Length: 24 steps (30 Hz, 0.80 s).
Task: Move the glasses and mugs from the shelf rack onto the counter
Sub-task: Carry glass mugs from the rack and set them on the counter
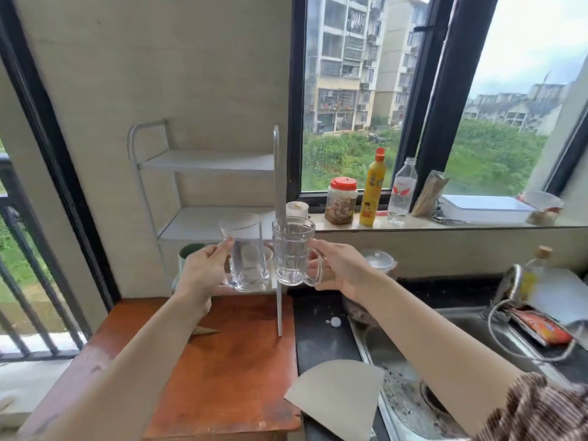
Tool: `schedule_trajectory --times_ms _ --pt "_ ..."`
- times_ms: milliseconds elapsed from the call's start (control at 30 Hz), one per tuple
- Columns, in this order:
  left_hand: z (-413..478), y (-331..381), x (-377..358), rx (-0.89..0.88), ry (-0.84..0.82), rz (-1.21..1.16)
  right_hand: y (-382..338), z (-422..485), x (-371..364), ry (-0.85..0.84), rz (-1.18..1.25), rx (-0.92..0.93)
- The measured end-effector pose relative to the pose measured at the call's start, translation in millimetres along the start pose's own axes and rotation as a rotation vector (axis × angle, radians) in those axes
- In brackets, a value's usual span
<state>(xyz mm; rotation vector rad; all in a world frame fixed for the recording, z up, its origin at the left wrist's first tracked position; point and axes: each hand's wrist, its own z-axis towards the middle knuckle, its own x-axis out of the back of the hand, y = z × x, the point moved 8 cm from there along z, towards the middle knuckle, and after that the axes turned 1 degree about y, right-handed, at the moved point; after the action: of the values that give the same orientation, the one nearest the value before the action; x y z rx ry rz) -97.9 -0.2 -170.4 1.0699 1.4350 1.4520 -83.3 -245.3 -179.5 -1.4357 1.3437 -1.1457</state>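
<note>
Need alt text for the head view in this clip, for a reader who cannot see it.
A person's left hand grips a smooth clear drinking glass and the right hand holds a ribbed clear glass mug by its handle, side by side before a grey metal shelf rack, above a reddish wooden counter.

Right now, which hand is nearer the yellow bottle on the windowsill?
Right. The right hand, gripping the handled mug, is below and left of the yellow bottle; the left hand, holding the clear glass, is farther left, in front of the shelf rack.
</note>
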Motion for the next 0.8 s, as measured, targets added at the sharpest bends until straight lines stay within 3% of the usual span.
schedule_trajectory --times_ms 400,800 --pt "-220.5 -79.2 -219.7 0.157 -0.369 0.066 131.4 -206.6 249.1 0.309 0.016 -0.107" --pt "-470.1 -104.2 -470.1 0.313 -0.869 0.090 232.2 -444.9 491.1 0.817 0.194 -0.216"
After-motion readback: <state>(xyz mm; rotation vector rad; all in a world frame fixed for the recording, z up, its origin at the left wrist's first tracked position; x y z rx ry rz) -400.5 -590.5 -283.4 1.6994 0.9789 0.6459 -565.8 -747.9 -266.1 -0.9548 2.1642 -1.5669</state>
